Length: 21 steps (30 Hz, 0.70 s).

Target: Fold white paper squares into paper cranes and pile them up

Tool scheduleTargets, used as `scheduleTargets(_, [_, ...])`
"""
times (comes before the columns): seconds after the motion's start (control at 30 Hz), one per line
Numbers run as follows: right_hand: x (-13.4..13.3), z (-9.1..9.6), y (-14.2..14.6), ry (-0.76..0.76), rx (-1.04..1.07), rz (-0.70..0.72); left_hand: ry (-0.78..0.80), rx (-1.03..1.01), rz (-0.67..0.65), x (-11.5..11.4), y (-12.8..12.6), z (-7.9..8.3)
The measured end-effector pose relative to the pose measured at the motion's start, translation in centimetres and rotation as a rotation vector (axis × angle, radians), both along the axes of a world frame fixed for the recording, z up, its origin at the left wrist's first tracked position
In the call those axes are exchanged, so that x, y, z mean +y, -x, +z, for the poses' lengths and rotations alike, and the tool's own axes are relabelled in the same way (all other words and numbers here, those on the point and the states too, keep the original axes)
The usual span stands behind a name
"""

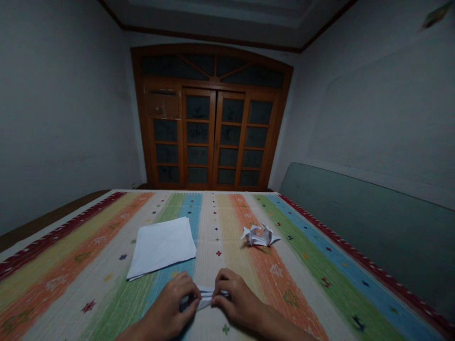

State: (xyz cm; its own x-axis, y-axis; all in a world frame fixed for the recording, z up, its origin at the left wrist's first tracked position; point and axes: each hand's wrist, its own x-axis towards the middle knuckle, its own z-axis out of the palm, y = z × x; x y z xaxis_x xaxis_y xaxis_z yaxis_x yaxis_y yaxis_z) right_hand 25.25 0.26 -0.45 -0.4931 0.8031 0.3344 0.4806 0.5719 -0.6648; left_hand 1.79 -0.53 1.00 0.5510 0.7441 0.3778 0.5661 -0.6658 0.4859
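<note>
Your left hand (167,303) and right hand (239,299) are close together near the middle of the near edge of the striped woven cover (220,222). Both are curled inward, not spread, and are pinching a narrow folded white paper strip (206,297) from opposite ends, so the strip spans the small gap between them. You can't quite tell from this view whether it touches the cover.

Just ahead of your left hand, a squarish stack of white paper (160,247) lies at a slant across the blue and green stripes, left of the cover's centre line. Further right, well apart from the stack, a white origami figure (260,236) sits on the orange stripe, with its pointed folds sticking up.

A green padded panel (355,227) runs along the cover's right edge. Beyond the far edge stand brown wooden glazed doors (209,137)
</note>
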Motion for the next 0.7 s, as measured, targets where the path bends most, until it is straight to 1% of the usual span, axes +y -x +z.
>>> scheduleTargets(0.17, [-0.1, 0.2, 0.1, 0.023, 0.007, -0.034, 0.032, 0.050, 0.093, -0.2, -0.5, -0.1])
scheduleTargets(0.33, [-0.2, 0.1, -0.1, -0.013, -0.004, -0.027, -0.056, 0.061, 0.136, -0.5, -0.8, -0.8])
scheduleTargets(0.47, [-0.1, -0.3, -0.2, -0.073, -0.031, -0.009, -0.146, 0.073, 0.137, -0.8, -0.8, -1.1])
scheduleTargets(0.6, [-0.1, -0.7, -0.1, -0.177, -0.079, 0.024, -0.167, 0.088, 0.119, -1.1, -0.7, -0.8])
scheduleTargets(0.7, [-0.2, -0.6, -0.1, -0.243, -0.145, 0.044, -0.194, 0.039, 0.136, -1.1, -0.6, -0.6])
